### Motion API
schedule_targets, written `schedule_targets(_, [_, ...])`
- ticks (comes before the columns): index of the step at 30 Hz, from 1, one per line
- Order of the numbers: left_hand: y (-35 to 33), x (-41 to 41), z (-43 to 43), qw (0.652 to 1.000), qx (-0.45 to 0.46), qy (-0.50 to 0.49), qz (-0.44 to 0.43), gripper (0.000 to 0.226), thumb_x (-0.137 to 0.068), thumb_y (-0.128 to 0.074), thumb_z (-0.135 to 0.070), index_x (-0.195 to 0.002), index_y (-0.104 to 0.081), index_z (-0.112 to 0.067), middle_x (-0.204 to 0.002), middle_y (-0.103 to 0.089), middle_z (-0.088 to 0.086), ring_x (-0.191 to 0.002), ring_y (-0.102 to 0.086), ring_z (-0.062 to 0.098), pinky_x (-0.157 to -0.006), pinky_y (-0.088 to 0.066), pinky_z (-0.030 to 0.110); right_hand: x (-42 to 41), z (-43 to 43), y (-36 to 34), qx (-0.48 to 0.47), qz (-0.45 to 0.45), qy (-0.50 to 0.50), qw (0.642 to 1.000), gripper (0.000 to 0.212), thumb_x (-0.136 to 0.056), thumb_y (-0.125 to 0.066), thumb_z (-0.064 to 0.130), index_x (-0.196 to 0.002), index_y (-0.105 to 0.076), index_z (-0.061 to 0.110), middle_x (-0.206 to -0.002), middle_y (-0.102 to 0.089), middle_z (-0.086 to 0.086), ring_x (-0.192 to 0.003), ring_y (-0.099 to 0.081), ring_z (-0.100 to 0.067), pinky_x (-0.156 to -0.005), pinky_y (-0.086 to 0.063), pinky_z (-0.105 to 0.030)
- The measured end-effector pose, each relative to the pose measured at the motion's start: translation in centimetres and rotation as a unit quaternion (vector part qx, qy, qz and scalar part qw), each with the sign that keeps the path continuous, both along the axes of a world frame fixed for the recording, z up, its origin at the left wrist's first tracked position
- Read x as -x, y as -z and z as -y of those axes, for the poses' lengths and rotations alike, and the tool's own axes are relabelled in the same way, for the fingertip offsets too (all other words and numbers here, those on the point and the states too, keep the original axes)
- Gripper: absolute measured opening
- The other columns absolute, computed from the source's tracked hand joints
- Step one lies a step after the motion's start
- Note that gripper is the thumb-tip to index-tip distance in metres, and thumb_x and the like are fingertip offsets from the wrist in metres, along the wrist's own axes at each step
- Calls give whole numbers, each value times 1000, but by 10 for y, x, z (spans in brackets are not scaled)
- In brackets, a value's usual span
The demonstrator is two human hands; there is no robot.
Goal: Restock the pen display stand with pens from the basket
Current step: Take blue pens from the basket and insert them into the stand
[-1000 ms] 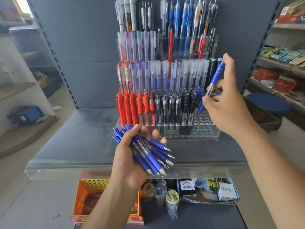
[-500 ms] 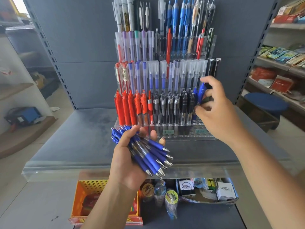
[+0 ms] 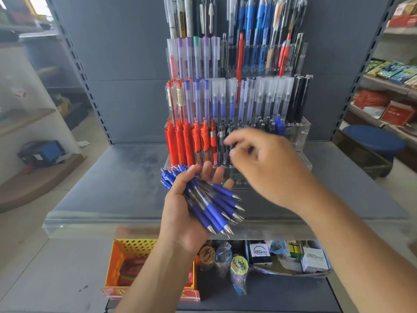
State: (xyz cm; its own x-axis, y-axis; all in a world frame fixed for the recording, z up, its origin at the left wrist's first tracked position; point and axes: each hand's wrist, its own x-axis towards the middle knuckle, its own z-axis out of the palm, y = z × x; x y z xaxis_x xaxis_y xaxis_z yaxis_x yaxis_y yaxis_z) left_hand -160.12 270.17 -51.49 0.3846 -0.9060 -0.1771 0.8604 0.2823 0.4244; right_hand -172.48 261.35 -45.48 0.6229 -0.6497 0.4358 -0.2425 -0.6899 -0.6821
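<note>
The grey shelf point(image 3: 112, 177) carried the tiered clear pen display stand point(image 3: 297, 136) against the back panel. One level down, the orange perforated basket point(image 3: 133, 245) sat partly hidden behind the left forearm, with small packets and white boxes point(image 3: 313, 258) to its right.

The right grip point(image 3: 268, 168) hung in front of the stand's lowest row, over the black pens, blurred by motion. Its fingers were loosely curled and held nothing. Half a second earlier it had been at the right end of that row, pinching a single blue pen. By now it had let go and swung left and down, towards the left grip point(image 3: 180, 213).

The left grip had hardly moved. It lay palm up just in front of the stand's base, thumb and fingers curled round the bundle of blue pens point(image 3: 209, 204), whose metal tips pointed down to the right.

In the lowest row the red pens point(image 3: 180, 143) filled the left end. The released blue pen point(image 3: 279, 126) stood upright near the right end, beside the black ones and clear of both grips.
</note>
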Motion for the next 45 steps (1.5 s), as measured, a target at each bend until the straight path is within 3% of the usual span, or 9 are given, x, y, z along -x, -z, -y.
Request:
schedule_targets(6, [4,-5,-4,999,-21,29,27,33,-88,-63,-27,-117,-67,-11,-106,-72,16,-95,-72,33,-92,-56,48,-26,-13,17,28,-181,-60,981,21,-100,-52,32,-113,-68,29,-100,-69,12,-81,-63,-5,-76,-54,-31])
schedule_targets(10, [7,-7,-5,999,-18,28,23,28,-91,-60,-29,-105,-70,-7,-93,-74,14,-84,-74,31,-77,-60,43,-40,-14,16,31,-220,-52,974,25,-102,-52,35,-121,-64,25,-113,-69,4,-102,-64,-18,-88,-53,-44])
schedule_targets(15, [4,-6,-8,999,-8,23,41,25,-86,-61,-24,-85,-78,-6,-92,-75,16,-80,-75,31,-88,-54,48,-44,-11,9,-20,-244,-82,966,15,-101,-57,27,-113,-62,20,-95,-63,5,-85,-62,-16,-79,-51,-39])
schedule_targets(18, [4,-5,-9,999,-11,24,44,32,-90,-57,-24,-76,-80,-7,-87,-76,14,-73,-75,29,-73,-61,42,-43,-12,4,-3,-297,-86,951,25,-103,-52,25,-125,-58,15,-105,-65,-1,-92,-63,-22,-83,-53,-43])
schedule_targets(22, [2,-4,-9,998,-15,34,57,25,-83,-61,-25,-82,-79,-7,-87,-76,14,-75,-75,29,-80,-57,43,-39,-19,0,65,-302,-46,950,18,-97,-48,25,-104,-58,13,-78,-58,-2,-68,-57,-23,-55,-42,-36])
schedule_targets(29, [2,-6,-5,999,0,38,26,35,-85,-59,-20,-116,-67,-8,-107,-72,13,-91,-72,28,-89,-59,46,-29,-15,-8,-11,-156,-60,986,21,-94,-56,28,-112,-46,23,-81,-67,0,-67,-67,-19,-64,-55,-45])
schedule_targets(35, [0,-3,-5,1000,15,7,-2,22,-80,-61,-14,-100,-65,-7,-89,-74,8,-80,-76,28,-83,-58,53,6,12,-26,-76,8,-48,996,76,-94,-60,14,-149,-22,50,-82,-69,-13,-56,-57,-17,-50,-47,-30])
schedule_targets(40, [-2,-3,-5,1000,9,1,0,21,-80,-62,-14,-101,-61,-9,-80,-69,4,-71,-73,24,-79,-61,51,28,30,-29,-89,89,-43,991,70,-98,-54,9,-145,-30,55,-82,-66,-13,-74,-67,-43,-65,-54,-61])
schedule_targets(45, [-2,-1,-3,1000,6,-9,8,14,-80,-62,-14,-93,-62,-9,-77,-67,3,-69,-72,22,-81,-60,50,42,46,-25,-100,134,-35,985,78,-100,-53,0,-151,-18,47,-95,-60,-12,-75,-72,-28,-62,-53,-23])
